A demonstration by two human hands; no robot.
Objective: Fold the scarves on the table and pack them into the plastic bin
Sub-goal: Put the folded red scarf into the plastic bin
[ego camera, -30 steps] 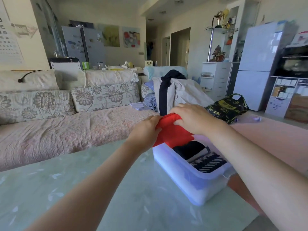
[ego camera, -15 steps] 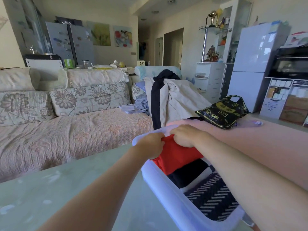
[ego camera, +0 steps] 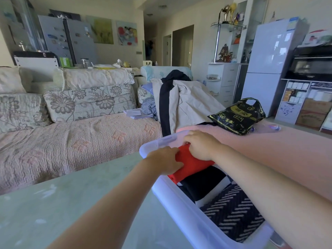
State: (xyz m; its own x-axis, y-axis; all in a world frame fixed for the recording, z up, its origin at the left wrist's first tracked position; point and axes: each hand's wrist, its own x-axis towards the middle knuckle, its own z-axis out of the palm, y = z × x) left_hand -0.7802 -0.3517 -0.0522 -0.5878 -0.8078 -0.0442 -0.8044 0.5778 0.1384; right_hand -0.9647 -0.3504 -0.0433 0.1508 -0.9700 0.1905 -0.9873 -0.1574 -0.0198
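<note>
1. Container: a translucent plastic bin (ego camera: 181, 209) stands on the right part of the pale green table (ego camera: 71, 203), running from the far centre toward the near right.
2. Contents, far end: a folded red scarf (ego camera: 192, 165) lies across the bin close to its far wall, with its top above the rim.
3. Contents, middle: a folded black scarf (ego camera: 203, 184) sits just on the near side of the red scarf and touches it.
4. Contents, near end: a dark scarf with pale zigzag bars (ego camera: 233, 216) fills the part of the bin nearest the person.
5. Left hand (ego camera: 165, 162): it holds the left end of the red scarf at the bin's left wall, fingers curled narrow onto the cloth.
6. Right hand (ego camera: 201, 144): it grips the far right edge of the red scarf, fingers bent down tight over the fold; the fingertips are hidden behind the cloth.
7. Surroundings: a pink-covered sofa (ego camera: 71, 141) runs along the far side of the table. A beige garment (ego camera: 190, 103) with a dark band is draped beyond the bin. A black plastic bag (ego camera: 239, 115) lies on the pink surface to the far right.
</note>
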